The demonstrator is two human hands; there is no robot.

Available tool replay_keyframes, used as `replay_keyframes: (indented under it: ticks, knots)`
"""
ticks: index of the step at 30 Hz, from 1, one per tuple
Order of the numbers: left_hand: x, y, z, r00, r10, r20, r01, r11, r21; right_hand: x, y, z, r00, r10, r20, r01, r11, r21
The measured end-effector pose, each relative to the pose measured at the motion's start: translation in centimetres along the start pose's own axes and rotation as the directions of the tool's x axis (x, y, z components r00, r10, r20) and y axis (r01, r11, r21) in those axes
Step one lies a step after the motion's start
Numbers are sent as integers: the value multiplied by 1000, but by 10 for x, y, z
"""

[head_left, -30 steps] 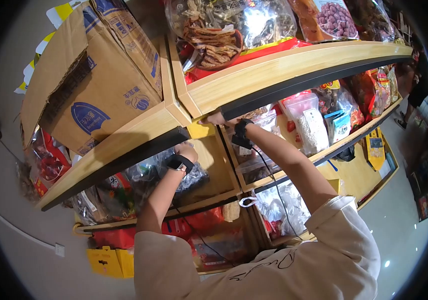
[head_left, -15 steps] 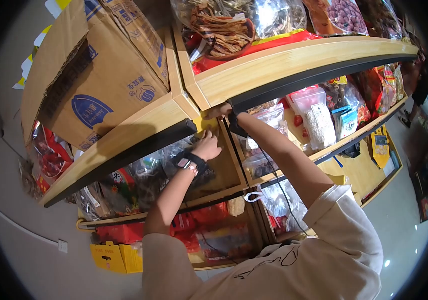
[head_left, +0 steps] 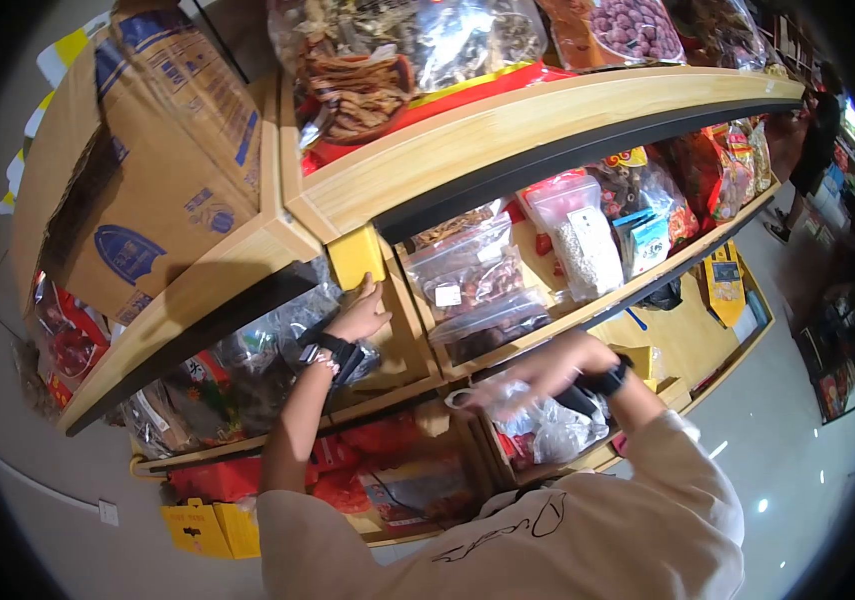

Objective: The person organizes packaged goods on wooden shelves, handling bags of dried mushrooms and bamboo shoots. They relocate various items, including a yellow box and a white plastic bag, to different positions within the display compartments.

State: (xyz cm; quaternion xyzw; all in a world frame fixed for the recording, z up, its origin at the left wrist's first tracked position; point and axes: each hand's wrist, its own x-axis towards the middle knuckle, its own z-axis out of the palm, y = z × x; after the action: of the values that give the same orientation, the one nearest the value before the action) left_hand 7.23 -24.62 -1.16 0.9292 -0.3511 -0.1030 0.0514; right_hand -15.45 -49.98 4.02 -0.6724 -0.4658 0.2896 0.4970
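Observation:
My left hand touches the lower edge of a yellow box in the left shelf compartment; its fingers are apart, and whether they grip the box is unclear. Dark items in clear bags lie beside that wrist. My right hand, blurred by motion, is in front of the lower right shelf with its fingers spread and nothing visible in it. Just below it are clear plastic bags. Bags of dried goods lie on the shelf above.
A large cardboard box stands on the upper left shelf. The wooden shelf edge with a black strip below curves across the view. A white-grain bag is on the middle shelf. A yellow carton sits at the lower left.
My right hand has moved away from the upper shelf corner, down and to the right. The yellow box beside my left hand is now more exposed. The view has shifted.

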Motion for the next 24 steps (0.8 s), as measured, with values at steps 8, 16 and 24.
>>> replay_keyframes:
  ticks: [8,16,24]
  knots:
    - [19,-6,24,999,9,-33,-6,997,78,-252,193,171,-338,616,-711,-595,445,669]
    - [47,-13,13,972,91,-215,-91,996,11,-301,280,224,-494,580,-648,-559,358,748]
    - [36,3,4,973,44,-226,-49,999,-17,-309,352,170,-430,880,-204,430,398,811]
